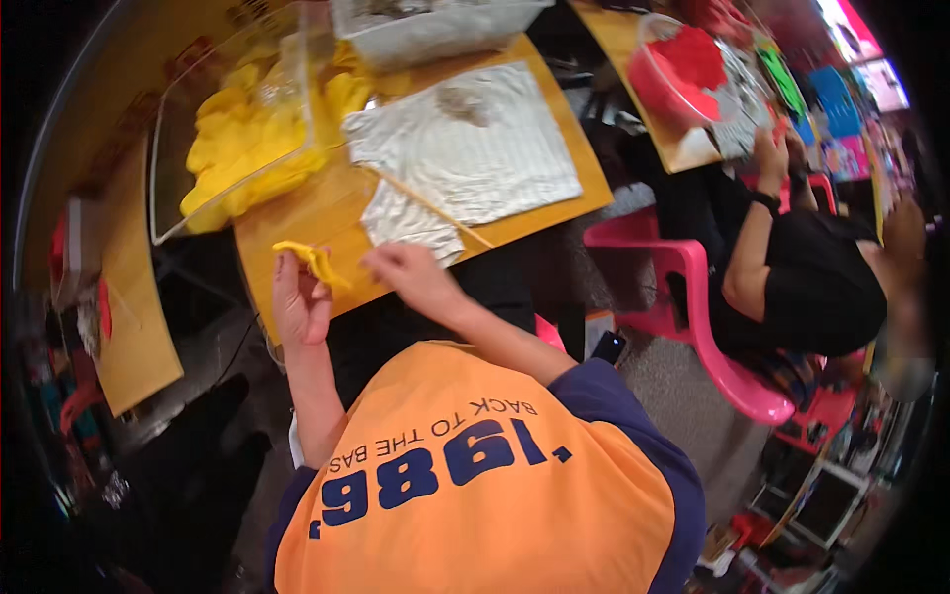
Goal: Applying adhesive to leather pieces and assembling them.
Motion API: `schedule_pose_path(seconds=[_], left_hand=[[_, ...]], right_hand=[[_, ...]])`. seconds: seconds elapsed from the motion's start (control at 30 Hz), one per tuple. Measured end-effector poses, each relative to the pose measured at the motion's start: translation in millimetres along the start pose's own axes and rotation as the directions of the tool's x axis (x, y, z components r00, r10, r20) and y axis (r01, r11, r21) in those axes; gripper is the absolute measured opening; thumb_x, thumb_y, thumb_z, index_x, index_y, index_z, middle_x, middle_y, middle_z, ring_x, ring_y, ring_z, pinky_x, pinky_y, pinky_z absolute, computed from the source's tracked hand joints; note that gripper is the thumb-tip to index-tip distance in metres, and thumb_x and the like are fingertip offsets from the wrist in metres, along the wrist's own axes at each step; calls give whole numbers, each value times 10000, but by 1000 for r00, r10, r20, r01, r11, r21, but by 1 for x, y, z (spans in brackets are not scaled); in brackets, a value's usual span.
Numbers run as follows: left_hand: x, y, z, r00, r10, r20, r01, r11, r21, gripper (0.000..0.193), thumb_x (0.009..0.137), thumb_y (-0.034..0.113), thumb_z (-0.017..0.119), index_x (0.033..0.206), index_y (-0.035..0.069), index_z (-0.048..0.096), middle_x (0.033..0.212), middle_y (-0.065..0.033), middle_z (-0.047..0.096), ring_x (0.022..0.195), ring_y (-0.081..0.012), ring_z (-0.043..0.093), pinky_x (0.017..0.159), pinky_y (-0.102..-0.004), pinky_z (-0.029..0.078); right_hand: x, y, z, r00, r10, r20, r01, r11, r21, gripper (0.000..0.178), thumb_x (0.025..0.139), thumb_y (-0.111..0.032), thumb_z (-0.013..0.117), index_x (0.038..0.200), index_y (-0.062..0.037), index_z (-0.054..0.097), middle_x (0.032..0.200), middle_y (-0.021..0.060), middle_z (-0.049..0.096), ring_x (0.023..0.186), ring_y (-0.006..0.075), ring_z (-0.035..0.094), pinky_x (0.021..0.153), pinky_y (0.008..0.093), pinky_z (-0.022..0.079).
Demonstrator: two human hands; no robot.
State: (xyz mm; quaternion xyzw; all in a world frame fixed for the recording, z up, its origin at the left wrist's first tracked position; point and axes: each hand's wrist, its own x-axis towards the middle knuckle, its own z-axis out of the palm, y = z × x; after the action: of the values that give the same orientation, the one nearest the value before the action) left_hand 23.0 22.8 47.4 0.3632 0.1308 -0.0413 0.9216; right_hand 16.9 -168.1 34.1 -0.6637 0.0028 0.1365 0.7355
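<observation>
Here, left hand [300, 309] pinches a yellow strip [312, 259] over the wooden board's [297, 223] near edge | right hand [411, 274] loosely curled beside the foil sheet [465, 144], seemingly empty | best practice: keep strip taut, support both ends.

Your wooden table [307, 213], foil sheet [475, 148] spread across it, clear bin [168, 129] of yellow material at your left, grey tub [435, 30] behind.

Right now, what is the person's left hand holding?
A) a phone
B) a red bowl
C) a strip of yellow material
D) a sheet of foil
C: the left hand pinches a strip of yellow material over the wooden table, near the right hand.
</observation>
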Motion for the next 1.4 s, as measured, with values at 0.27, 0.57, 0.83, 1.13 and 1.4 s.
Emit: schedule_pose_path(seconds=[0.27, 0.57, 0.83, 1.13, 1.4], left_hand=[[9, 2, -11, 1000, -10, -25, 8, 995, -96, 151, 939, 180, 574, 1056, 86, 586, 968, -50, 660, 860, -163, 666, 606, -275, 590], [1, 18, -3, 1000, 24, 8, -23, 993, -116, 160, 946, 166, 558, 1065, 62, 582, 982, -71, 664, 851, -183, 680, 662, -299, 604], [3, 21, -8, 996, 85, 17, -83, 992, -95, 149, 945, 153, 557, 1054, 56, 588, 978, -74, 666, 854, -193, 682, 684, -314, 603], [0, 12, 6, 993, 118, 1, -115, 972, 207, 116, 937, 126, 568, 963, 21, 608, 933, -58, 649, 825, -151, 663, 715, -318, 600], [-2, -8, 3, 999, 44, -11, -41, 973, 226, 192, 951, 176, 555, 1003, 8, 630, 908, -45, 643, 776, -133, 655, 700, -307, 599]], right_hand=[[26, 3, -66, 838, -546, -18, 228, 380, -897, 89, 802, -97, 649, 860, -45, 607, 829, 117, 560, 814, 310, 547, 730, 390, 459], [-22, -49, -45, 957, -276, -87, 199, 845, -496, 152, 845, -89, 665, 938, 28, 639, 769, 125, 622, 634, 219, 580, 601, 308, 464], [-36, -73, -38, 955, -280, 94, 276, 734, -620, 147, 845, -83, 660, 945, 23, 644, 791, 140, 634, 661, 247, 607, 613, 309, 475], [-30, -63, -33, 959, -244, 144, 275, 673, -686, 145, 859, -114, 642, 933, 10, 647, 840, 160, 639, 734, 312, 621, 649, 350, 486], [-23, -14, -11, 997, 66, 40, -54, 966, -252, 193, 900, -149, 619, 967, 27, 660, 664, 19, 597, 581, 48, 507, 523, 204, 401]])
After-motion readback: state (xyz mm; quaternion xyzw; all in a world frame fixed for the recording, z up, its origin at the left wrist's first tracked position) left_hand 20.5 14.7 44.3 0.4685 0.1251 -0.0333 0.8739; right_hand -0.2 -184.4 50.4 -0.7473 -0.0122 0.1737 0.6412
